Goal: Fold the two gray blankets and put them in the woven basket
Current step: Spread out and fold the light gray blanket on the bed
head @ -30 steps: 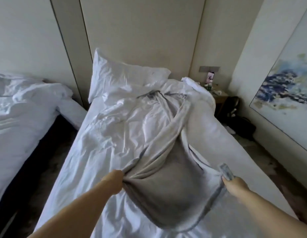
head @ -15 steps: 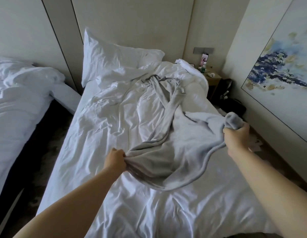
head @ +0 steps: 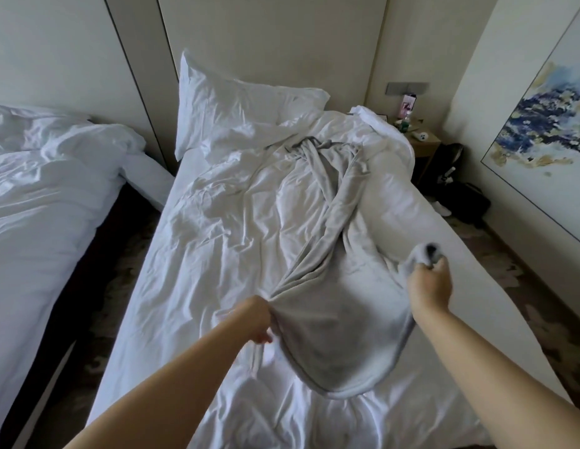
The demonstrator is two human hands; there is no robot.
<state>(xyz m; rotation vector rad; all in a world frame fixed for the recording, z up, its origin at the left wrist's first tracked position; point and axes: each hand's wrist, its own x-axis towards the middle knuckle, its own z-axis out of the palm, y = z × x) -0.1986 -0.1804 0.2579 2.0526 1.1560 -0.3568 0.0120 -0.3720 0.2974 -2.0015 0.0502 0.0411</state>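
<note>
A gray blanket [head: 334,306] lies stretched along the white bed [head: 217,241], bunched into a long twisted strip that runs up toward the pillow. My left hand [head: 254,319] is closed on its near left edge. My right hand [head: 431,283] grips the near right corner, lifted a little above the sheet. Between my hands the blanket sags in a loose pouch. A second gray blanket and the woven basket are not in view.
A white pillow [head: 236,105] leans on the headboard. A second bed [head: 45,189] stands to the left across a dark gap. A nightstand [head: 423,145] with small items and a dark bag [head: 460,192] sit at the right, below a framed painting [head: 548,131].
My right hand has lowered and come nearer with the blanket corner. The blanket has slid toward me, and its near part now hangs between my hands. My left hand keeps its grip.
</note>
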